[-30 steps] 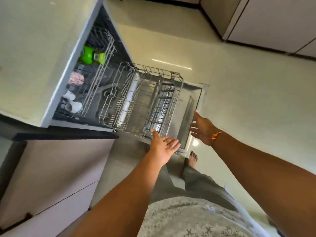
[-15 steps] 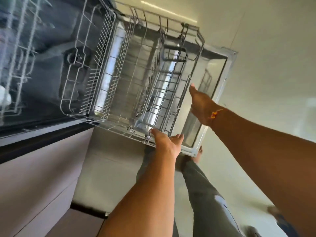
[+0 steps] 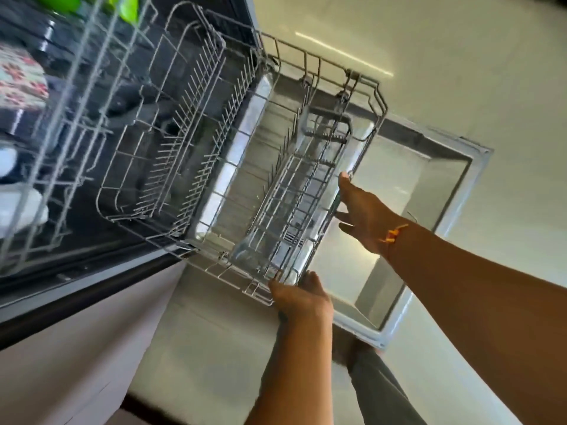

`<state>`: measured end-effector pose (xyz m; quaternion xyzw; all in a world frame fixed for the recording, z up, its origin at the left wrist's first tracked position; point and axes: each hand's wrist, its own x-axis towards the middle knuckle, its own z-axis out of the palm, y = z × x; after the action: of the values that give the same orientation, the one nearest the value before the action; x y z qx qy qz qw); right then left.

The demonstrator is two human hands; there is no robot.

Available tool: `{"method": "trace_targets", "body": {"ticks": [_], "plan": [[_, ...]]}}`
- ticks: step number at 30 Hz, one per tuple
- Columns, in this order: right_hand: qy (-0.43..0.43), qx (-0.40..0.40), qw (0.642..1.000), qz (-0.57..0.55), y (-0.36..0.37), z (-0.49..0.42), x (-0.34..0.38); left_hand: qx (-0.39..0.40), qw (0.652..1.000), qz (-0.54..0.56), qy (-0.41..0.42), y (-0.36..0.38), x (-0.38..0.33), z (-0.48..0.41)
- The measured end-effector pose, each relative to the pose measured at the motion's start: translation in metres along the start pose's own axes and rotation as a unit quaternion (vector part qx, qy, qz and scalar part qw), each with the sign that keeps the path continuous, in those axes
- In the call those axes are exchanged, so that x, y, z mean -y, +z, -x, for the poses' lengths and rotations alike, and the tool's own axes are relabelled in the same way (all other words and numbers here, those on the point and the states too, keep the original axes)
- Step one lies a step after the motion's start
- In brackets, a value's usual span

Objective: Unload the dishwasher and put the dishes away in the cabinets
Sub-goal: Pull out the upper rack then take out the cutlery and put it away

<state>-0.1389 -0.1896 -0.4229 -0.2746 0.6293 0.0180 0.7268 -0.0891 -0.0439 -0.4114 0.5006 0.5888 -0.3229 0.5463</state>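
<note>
Roughly half done: the bare lower rack [image 3: 214, 167], centre frame, has the left hand [image 3: 302, 297] grasping its corner, the right hand [image 3: 365, 216] on its rim with grip unclear, while the floral bowl [image 3: 18, 78] and white cups [image 3: 18, 207] wait upper left.

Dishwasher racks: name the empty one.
The lower rack, pulled out over the open door, left hand and right hand on it; the upper rack holds dishes.

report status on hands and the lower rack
Left hand grips lower rack front corner. Right hand on its front rim, grip unclear. Rack looks empty, out over open door. Upper rack holds dishes.
</note>
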Motion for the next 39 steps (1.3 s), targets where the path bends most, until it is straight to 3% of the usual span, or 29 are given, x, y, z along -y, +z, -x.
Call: {"method": "trace_targets", "body": {"ticks": [11,25,36,39], "plan": [[-0.082,0.148,0.982,0.090,0.099,-0.030,0.045,0.059,0.993,0.078,0.064,0.056,-0.114,-0.025],[-0.099,0.158,0.966,0.180,0.115,-0.021,0.044,0.173,0.975,0.056,0.125,0.094,-0.232,-0.058],[-0.093,0.172,0.967,0.164,0.126,-0.002,0.043,0.168,0.976,-0.034,0.136,0.091,-0.224,-0.032],[-0.114,0.165,0.969,0.145,0.149,0.020,0.059,0.189,0.963,-0.067,0.178,0.085,-0.215,0.009]]}}
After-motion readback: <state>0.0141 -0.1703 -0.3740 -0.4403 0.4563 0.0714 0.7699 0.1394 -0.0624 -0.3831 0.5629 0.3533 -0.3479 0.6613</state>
